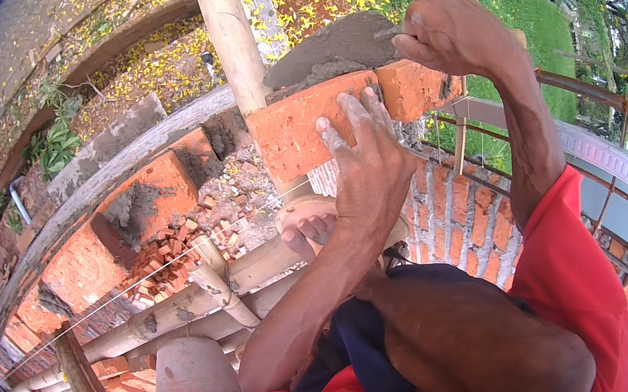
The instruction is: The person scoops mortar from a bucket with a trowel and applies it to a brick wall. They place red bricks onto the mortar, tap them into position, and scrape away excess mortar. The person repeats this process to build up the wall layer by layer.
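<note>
Brick (296, 130) at frame centre, likely heavy, stiff and rough, steadied under left hand (362, 164)'s spread fingers, while right hand (452, 33) clenches trowel (336, 42).

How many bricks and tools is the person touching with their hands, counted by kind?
Orange clay brick under the left hand: 1
Grey mortar-caked metal trowel in the right hand: 1
Total: 2
</note>
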Tool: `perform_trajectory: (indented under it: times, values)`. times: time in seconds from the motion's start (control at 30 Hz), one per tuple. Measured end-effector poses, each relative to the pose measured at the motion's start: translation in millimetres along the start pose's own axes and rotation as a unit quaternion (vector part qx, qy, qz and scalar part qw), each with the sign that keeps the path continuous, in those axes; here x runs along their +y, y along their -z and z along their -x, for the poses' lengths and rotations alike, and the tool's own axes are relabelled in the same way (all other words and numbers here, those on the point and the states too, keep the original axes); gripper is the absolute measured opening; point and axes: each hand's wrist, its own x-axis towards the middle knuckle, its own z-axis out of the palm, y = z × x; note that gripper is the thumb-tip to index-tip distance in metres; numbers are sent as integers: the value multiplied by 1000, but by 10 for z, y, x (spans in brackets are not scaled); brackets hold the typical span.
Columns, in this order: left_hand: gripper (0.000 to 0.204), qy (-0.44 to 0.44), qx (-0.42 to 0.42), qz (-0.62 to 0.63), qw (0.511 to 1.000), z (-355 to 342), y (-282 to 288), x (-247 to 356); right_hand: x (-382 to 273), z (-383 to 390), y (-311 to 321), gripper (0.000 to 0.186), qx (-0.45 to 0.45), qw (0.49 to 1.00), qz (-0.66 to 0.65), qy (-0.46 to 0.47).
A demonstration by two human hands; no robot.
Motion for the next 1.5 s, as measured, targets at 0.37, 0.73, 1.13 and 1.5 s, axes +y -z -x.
perform_trajectory:
  times: [0.37, 0.73, 1.13, 1.5]
  values:
    - [53, 5, 13, -6, 1000, 2, -3, -20, 233, -523, 137, 46, -166, 955, -241, 52]
    - [45, -29, 48, 94, 994, 27, 30, -304, -631, 1158, -49, 46, 198, 780, -517, -291]
    - [33, -35, 75, 127, 988, -24, 59, -364, -777, 1426, -209, 36, 173, 896, -163, -376]
    - [32, -20, 70, 115, 991, -64, 72, -300, 106, 372, -123, 29, -63, 951, 119, -278]
